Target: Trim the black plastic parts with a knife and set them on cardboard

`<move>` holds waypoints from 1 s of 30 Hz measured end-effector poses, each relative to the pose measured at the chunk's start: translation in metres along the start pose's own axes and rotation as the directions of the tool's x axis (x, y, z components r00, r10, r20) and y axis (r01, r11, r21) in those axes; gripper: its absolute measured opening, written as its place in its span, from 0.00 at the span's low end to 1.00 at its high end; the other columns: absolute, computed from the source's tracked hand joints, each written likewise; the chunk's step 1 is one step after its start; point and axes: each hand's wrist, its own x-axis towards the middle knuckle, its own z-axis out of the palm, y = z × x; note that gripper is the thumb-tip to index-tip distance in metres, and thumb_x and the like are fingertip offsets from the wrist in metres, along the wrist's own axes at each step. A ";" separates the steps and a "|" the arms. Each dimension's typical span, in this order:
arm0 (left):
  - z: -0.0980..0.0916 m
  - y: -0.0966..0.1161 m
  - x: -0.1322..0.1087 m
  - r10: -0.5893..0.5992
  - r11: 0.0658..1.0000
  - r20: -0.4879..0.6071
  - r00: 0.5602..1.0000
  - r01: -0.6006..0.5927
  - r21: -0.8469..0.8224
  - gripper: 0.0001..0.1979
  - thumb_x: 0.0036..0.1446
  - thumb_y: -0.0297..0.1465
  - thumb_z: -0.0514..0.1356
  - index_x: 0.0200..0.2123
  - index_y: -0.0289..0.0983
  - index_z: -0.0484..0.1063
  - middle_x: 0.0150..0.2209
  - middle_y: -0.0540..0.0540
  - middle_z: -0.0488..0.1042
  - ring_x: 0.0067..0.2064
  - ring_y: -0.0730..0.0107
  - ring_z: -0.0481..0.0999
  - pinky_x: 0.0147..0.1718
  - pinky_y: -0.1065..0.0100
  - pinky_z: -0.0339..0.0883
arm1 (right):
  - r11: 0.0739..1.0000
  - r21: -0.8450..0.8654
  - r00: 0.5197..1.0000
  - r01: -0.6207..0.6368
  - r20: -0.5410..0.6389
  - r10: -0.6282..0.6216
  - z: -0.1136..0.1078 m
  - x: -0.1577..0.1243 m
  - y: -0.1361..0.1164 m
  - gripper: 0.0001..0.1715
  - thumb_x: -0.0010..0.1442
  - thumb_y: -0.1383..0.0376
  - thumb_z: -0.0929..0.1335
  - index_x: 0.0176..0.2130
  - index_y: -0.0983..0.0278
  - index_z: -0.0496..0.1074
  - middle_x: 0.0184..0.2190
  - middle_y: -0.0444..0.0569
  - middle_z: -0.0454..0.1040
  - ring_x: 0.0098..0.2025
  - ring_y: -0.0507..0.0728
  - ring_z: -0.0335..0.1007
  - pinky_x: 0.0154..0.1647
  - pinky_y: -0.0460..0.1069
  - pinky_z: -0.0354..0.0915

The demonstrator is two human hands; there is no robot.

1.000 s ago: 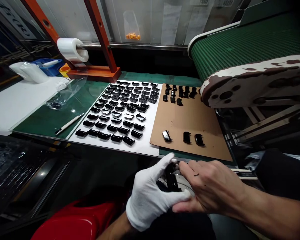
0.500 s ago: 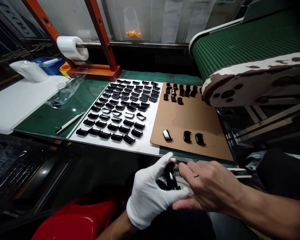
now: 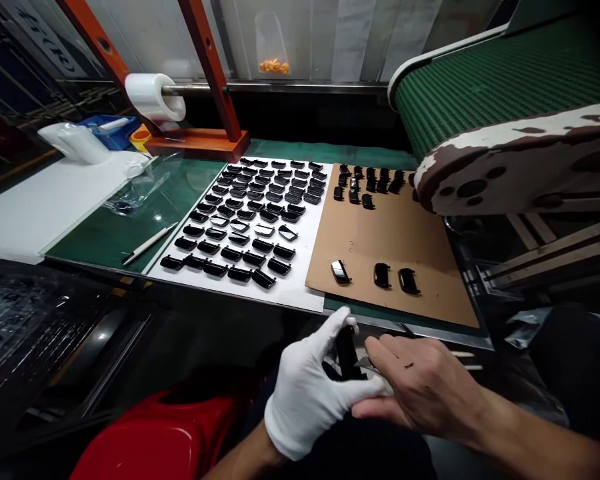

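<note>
My left hand [image 3: 307,383], in a white glove, grips a small glossy black plastic part [image 3: 347,352] between thumb and fingers, above my lap. Bare and closed, my right hand [image 3: 427,373] is right beside it. A thin blade-like tool [image 3: 364,363] shows at its fingertips, close against the part's edge; most of the tool is hidden by the fingers. Beyond the hands, rows of similar black parts [image 3: 240,274] lie on a white sheet [image 3: 300,293]. More black parts [image 3: 381,275] rest on a brown cardboard sheet [image 3: 395,233].
A green conveyor belt [image 3: 480,100] juts over the bench at right. An orange stand [image 3: 200,143] carries a clear film roll [image 3: 153,97]. A white pen [image 3: 150,244] lies left of the white sheet. A red stool [image 3: 140,440] stands at lower left.
The black part has turned slightly in my left hand and its bright reflection is gone. My right hand has shifted a little, with the grey tip now visible. The whole view has moved slightly.
</note>
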 end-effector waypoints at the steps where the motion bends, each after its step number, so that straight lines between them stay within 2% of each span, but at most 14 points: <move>1: 0.000 -0.002 0.000 0.021 1.000 0.005 1.000 -0.021 0.000 0.40 0.40 0.31 0.73 0.57 0.33 0.65 0.47 0.44 0.78 0.47 0.61 0.78 0.49 0.67 0.73 | 0.999 0.040 0.998 -0.034 -0.054 0.036 0.004 -0.002 -0.003 0.36 0.62 0.40 0.50 0.25 0.63 0.64 0.17 0.43 0.64 0.17 0.52 0.62 0.18 0.49 0.51; 4: -0.003 -0.007 0.001 0.082 0.997 0.022 0.996 -0.082 -0.014 0.41 0.41 0.33 0.73 0.58 0.33 0.64 0.49 0.42 0.76 0.48 0.61 0.77 0.52 0.69 0.71 | 0.959 0.229 0.952 -0.167 -0.214 0.217 0.016 -0.008 -0.015 0.32 0.62 0.41 0.55 0.29 0.65 0.64 0.18 0.43 0.64 0.19 0.50 0.63 0.21 0.46 0.57; 6: -0.005 -0.010 0.002 0.116 0.993 0.030 0.993 -0.115 -0.033 0.41 0.42 0.33 0.73 0.59 0.34 0.63 0.50 0.42 0.76 0.49 0.62 0.77 0.52 0.69 0.70 | 0.874 0.405 0.899 -0.268 -0.221 0.378 0.024 -0.013 -0.023 0.30 0.60 0.41 0.59 0.31 0.65 0.64 0.18 0.40 0.61 0.17 0.48 0.59 0.18 0.44 0.56; 9: -0.007 -0.012 0.004 0.167 0.986 0.044 0.985 -0.167 -0.022 0.42 0.43 0.35 0.72 0.60 0.36 0.61 0.51 0.42 0.75 0.51 0.62 0.76 0.53 0.69 0.69 | 0.647 0.657 0.819 -0.388 -0.077 0.569 0.033 -0.024 -0.036 0.32 0.55 0.37 0.61 0.35 0.63 0.65 0.16 0.34 0.51 0.14 0.47 0.49 0.14 0.45 0.49; 12: -0.007 -0.010 0.007 0.227 0.969 0.067 0.972 -0.232 0.089 0.41 0.44 0.36 0.72 0.60 0.35 0.62 0.51 0.41 0.75 0.51 0.60 0.76 0.54 0.67 0.69 | 0.428 0.804 0.765 -0.413 0.051 0.642 0.035 -0.034 -0.046 0.29 0.57 0.40 0.61 0.39 0.62 0.68 0.15 0.35 0.49 0.16 0.49 0.50 0.18 0.45 0.50; 14: -0.007 -0.008 0.011 0.282 0.934 0.105 0.954 -0.298 0.200 0.40 0.44 0.37 0.71 0.60 0.36 0.62 0.51 0.41 0.75 0.50 0.59 0.76 0.54 0.66 0.69 | 0.320 0.838 0.720 -0.442 0.119 0.684 0.032 -0.038 -0.050 0.22 0.59 0.47 0.63 0.37 0.61 0.70 0.16 0.36 0.51 0.17 0.49 0.51 0.19 0.46 0.50; 16: -0.006 -0.006 0.015 0.349 0.868 0.153 0.924 -0.381 0.318 0.40 0.46 0.39 0.70 0.60 0.37 0.61 0.50 0.40 0.75 0.49 0.59 0.77 0.52 0.65 0.71 | 0.191 0.845 0.645 -0.500 0.215 0.734 0.027 -0.040 -0.050 0.17 0.58 0.51 0.65 0.34 0.62 0.70 0.16 0.37 0.50 0.18 0.49 0.49 0.19 0.46 0.48; 20: -0.006 -0.004 0.024 0.456 0.687 0.304 0.836 -0.548 0.478 0.37 0.49 0.42 0.67 0.60 0.36 0.60 0.51 0.38 0.75 0.50 0.57 0.76 0.50 0.63 0.71 | -0.107 0.835 0.549 -0.540 0.446 0.707 0.023 -0.039 -0.045 0.19 0.55 0.49 0.68 0.33 0.63 0.71 0.17 0.36 0.48 0.20 0.48 0.44 0.20 0.46 0.44; 23: -0.006 -0.003 0.030 0.449 0.609 0.430 0.783 -0.620 0.494 0.38 0.51 0.40 0.66 0.62 0.37 0.55 0.51 0.38 0.74 0.52 0.57 0.74 0.51 0.61 0.70 | -0.282 0.811 0.478 -0.514 0.543 0.690 0.025 -0.037 -0.042 0.22 0.52 0.47 0.69 0.32 0.64 0.70 0.17 0.35 0.47 0.20 0.47 0.40 0.21 0.46 0.40; 25: -0.006 -0.002 0.033 0.414 0.590 0.483 0.771 -0.632 0.503 0.40 0.52 0.39 0.66 0.63 0.38 0.51 0.52 0.38 0.74 0.53 0.56 0.74 0.52 0.60 0.69 | -0.357 0.800 0.444 -0.481 0.574 0.688 0.029 -0.037 -0.042 0.24 0.51 0.47 0.70 0.32 0.65 0.70 0.17 0.34 0.46 0.20 0.47 0.38 0.21 0.46 0.37; 27: -0.006 -0.001 0.034 0.369 0.579 0.515 0.773 -0.625 0.523 0.41 0.52 0.38 0.66 0.63 0.38 0.50 0.53 0.38 0.73 0.53 0.56 0.73 0.52 0.59 0.68 | -0.383 0.804 0.443 -0.454 0.577 0.686 0.034 -0.039 -0.041 0.23 0.51 0.47 0.70 0.33 0.65 0.70 0.17 0.34 0.46 0.20 0.46 0.37 0.20 0.45 0.36; 30: -0.004 -0.002 0.036 0.346 0.546 0.539 0.768 -0.632 0.550 0.39 0.53 0.38 0.65 0.62 0.37 0.51 0.52 0.37 0.73 0.53 0.55 0.74 0.53 0.58 0.67 | -0.311 0.839 0.477 -0.447 0.517 0.710 0.044 -0.045 -0.040 0.21 0.52 0.49 0.70 0.33 0.65 0.71 0.17 0.34 0.46 0.20 0.46 0.39 0.20 0.45 0.39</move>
